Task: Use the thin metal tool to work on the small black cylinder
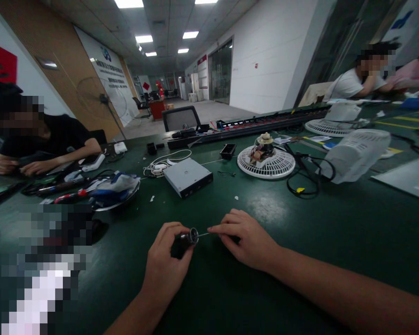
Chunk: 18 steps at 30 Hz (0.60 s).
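Note:
My left hand (169, 253), low in the middle of the view, grips a small dark cylinder (185, 239) between thumb and fingers. Its shiny round end (194, 236) faces right, toward my other hand. From that end a thin pale rod (203, 234) runs to the fingertips of my right hand (242, 237). The right thumb and index finger pinch the rod's outer end. How far the rod reaches inside the cylinder is hidden. Both hands are just above the dark green table (226, 298).
Beyond my hands lies a grey disc drive (188, 177), with a white cable (157, 167) behind it. A round white fan grille (265, 170) carries a motor (265, 144). A white housing (356, 156) stands at the right. People sit at the left and far right.

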### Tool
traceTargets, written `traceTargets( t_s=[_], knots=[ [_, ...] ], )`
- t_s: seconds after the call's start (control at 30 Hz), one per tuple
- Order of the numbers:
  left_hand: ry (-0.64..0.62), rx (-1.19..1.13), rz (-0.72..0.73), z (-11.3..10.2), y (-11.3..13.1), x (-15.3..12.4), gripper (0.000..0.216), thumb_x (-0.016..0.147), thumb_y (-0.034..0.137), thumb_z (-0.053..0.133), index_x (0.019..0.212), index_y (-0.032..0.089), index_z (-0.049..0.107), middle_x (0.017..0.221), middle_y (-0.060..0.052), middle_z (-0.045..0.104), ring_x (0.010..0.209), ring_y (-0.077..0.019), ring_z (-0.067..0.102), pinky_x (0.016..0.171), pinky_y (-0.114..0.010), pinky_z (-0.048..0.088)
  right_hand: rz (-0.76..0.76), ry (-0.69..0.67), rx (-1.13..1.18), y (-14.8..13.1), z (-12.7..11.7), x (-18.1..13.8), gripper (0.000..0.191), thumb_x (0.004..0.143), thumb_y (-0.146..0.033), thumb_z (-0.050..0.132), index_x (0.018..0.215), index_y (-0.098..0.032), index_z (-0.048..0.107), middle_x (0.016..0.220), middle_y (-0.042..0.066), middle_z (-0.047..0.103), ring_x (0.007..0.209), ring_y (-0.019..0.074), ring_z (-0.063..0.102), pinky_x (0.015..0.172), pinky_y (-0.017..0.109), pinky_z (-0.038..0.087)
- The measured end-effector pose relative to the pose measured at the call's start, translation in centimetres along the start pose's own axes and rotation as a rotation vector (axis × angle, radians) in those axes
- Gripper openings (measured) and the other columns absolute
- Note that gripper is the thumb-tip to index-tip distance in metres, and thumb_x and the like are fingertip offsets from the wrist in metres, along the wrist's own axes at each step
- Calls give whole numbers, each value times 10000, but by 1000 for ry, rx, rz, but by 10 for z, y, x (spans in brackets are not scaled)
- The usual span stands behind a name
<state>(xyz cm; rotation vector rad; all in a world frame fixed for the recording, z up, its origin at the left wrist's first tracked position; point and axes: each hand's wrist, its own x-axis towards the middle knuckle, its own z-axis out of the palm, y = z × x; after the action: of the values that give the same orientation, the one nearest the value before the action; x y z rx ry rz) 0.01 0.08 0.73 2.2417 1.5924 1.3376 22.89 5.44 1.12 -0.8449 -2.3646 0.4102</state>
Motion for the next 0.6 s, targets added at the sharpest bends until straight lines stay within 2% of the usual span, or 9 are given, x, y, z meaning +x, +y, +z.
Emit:
traceTargets(
  t_s=[0.13, 0.27, 0.4, 0.5, 0.6],
  knots=[
    [-64, -14, 33, 1, -3, -2, 224, 817, 97, 670, 1003, 220, 641, 1014, -56, 660, 932, -224, 664, 815, -412, 573, 3, 11, -113, -3, 0, 0, 312, 903, -149, 541, 1140, -242, 721, 859, 52, 659, 805, 210, 529, 714, 354, 365],
    [-103, -18, 78, 3, -4, -4, 244, 815, 85, 671, 1018, 220, 664, 1030, -62, 682, 956, -235, 669, 835, -433, 572, -61, 9, -82, -4, -2, 1, 271, 901, -169, 551, 1096, -227, 730, 848, 47, 654, 790, 200, 529, 715, 346, 360],
    [-100, -11, 117, 3, -3, -4, 234, 816, 104, 684, 1019, 221, 667, 1015, -60, 691, 943, -239, 666, 813, -433, 571, -5, 24, -126, -4, -2, 0, 274, 936, -166, 512, 1109, -218, 717, 854, 54, 654, 802, 203, 523, 711, 342, 348],
    [-65, 27, 113, 2, -2, -3, 247, 799, 94, 698, 1009, 220, 666, 993, -53, 692, 931, -245, 659, 816, -452, 556, -11, -37, -158, -7, -2, 0, 248, 922, -181, 528, 1076, -220, 719, 834, 48, 646, 785, 199, 516, 697, 340, 326],
    [-84, 24, 134, 2, -2, -2, 246, 800, 90, 696, 1005, 222, 667, 978, -43, 691, 918, -238, 655, 810, -443, 546, -17, -92, -124, -10, -2, 0, 220, 911, -195, 541, 1038, -218, 719, 816, 37, 643, 765, 189, 519, 691, 334, 315]
  ],
)
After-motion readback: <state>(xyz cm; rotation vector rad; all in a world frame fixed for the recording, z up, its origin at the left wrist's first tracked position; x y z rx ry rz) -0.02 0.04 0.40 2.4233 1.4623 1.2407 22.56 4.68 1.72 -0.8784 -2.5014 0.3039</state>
